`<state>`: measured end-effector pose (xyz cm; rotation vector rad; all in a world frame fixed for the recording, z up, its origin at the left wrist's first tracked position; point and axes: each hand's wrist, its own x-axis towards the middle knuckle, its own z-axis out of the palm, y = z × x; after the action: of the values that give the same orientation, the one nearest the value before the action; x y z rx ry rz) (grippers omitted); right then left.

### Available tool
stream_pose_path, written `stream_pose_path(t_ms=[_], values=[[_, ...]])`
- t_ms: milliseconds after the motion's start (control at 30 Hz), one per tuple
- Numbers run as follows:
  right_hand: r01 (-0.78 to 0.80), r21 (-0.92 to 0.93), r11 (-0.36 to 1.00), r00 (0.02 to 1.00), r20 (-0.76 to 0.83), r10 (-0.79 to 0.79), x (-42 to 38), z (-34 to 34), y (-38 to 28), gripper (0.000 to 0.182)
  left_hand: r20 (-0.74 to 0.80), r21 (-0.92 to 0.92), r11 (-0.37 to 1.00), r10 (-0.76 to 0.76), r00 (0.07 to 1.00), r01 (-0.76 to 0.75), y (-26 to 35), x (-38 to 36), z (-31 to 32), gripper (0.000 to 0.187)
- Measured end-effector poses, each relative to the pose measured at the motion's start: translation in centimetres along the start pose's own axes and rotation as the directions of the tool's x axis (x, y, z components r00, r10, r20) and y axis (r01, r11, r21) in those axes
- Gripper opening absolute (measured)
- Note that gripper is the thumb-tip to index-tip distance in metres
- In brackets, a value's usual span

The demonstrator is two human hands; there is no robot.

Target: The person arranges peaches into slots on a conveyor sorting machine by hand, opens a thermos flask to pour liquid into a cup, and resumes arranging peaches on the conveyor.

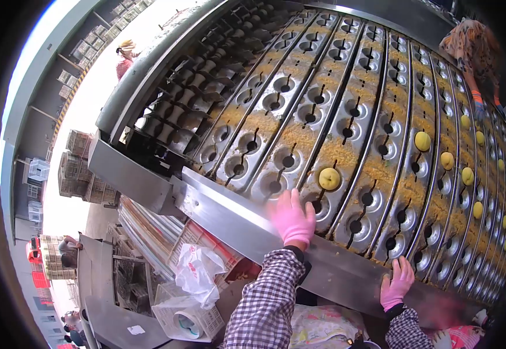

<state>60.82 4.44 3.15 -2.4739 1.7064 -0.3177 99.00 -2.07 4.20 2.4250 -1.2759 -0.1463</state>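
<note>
My left hand (292, 220), in a pink glove, reaches over the metal rail (230, 218) at the machine's near edge. Its fingers are spread with nothing in them, slightly blurred, by the cups of a slotted metal plate (275, 185). Just beyond them a round yellow fruit (329, 178), peach-like, sits in a cup. My right hand (397, 285), also pink-gloved, is open near the rail further right, its fingers pointing up at the lowest cups. Nothing shows in it. More yellow fruits (422, 141) lie on the plates to the right, and yellowish pulp coats the metal.
Dark rollers (177, 104) line the machine's left end. A co-worker's gloved hand (480, 110) reaches onto the plates at upper right; another person's patterned sleeve (465, 336) is at lower right. Below the rail are a white plastic bag (198, 273) and a white basket (192, 317).
</note>
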Motion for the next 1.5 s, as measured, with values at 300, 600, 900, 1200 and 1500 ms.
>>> stream_pose_path(t_ms=[300,600,900,1200,1500], values=[[-0.052,-0.089,0.995,0.999,-0.015,0.051,-0.3,0.6,-0.2,0.064,-0.036,0.017,0.999,0.04,0.999,-0.039,-0.4,-0.3,0.6,0.058],[-0.052,-0.141,0.989,0.998,0.013,0.055,-0.5,1.1,0.1,0.065,-0.046,0.037,0.995,0.093,0.995,-0.091,-1.3,-0.2,2.0,0.058],[-0.024,-0.146,0.989,1.0,0.016,0.027,0.4,2.2,-1.2,0.065,-0.059,0.014,0.99,0.14,0.988,-0.139,-3.3,0.9,2.5,0.055],[-0.042,-0.114,0.993,0.999,0.009,0.043,3.9,3.2,-8.4,0.064,-0.103,0.061,0.983,0.181,0.978,-0.176,-9.2,5.5,1.2,0.054],[-0.095,-0.034,0.995,0.995,-0.023,0.094,6.0,3.0,-13.0,0.064,0.017,0.124,0.981,0.152,0.988,-0.153,-12.6,8.4,-0.3,0.056]])
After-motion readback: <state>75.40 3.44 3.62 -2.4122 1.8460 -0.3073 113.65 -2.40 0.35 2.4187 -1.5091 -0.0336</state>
